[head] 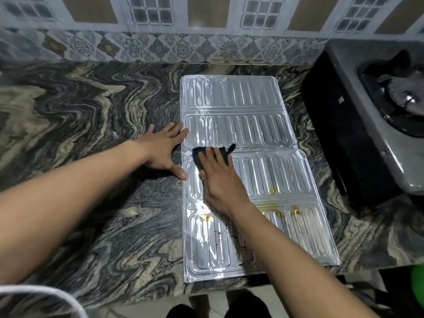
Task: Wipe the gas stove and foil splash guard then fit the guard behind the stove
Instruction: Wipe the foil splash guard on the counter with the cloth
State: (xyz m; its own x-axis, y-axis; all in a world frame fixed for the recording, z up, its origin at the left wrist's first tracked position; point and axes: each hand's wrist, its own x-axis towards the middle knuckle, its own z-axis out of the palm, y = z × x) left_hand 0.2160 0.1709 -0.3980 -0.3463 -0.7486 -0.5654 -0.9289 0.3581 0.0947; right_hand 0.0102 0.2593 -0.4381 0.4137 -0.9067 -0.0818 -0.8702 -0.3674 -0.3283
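One ribbed silver foil splash guard [252, 129], centre frame, likely light, crease-prone, best edge-held; flat-fingered left hand [163, 152] braced its rim, flat-fingered right hand [221, 182] pressed black cloth [197, 154].

A single head-worn wide-angle view looks forward and steeply down, close over the countertop [91, 99].

Dim, soft light; glare on the foil splash guard [241, 134]; edges bowed, perhaps slightly blurred.

We see a silver ribbed guard [252, 134] with yellow stains, a black cloth [207, 154], and a grey-and-beige swirled counter [91, 111].
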